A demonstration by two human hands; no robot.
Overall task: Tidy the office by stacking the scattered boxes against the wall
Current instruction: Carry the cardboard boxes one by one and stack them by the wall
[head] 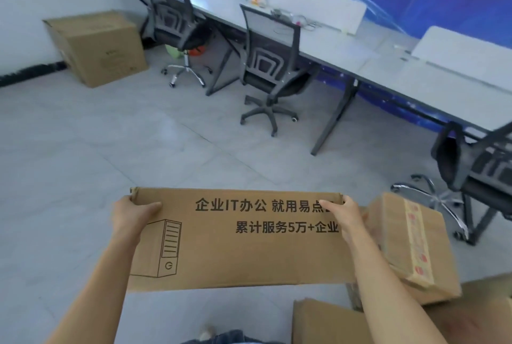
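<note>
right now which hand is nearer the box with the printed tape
Right. The right hand grips the printed box at its right end, beside the taped box; the left hand grips the opposite end, farther away.

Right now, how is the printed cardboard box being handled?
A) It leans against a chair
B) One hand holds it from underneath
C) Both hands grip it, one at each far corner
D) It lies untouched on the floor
C: the left hand and the right hand each grip a far corner of the printed box.
</note>
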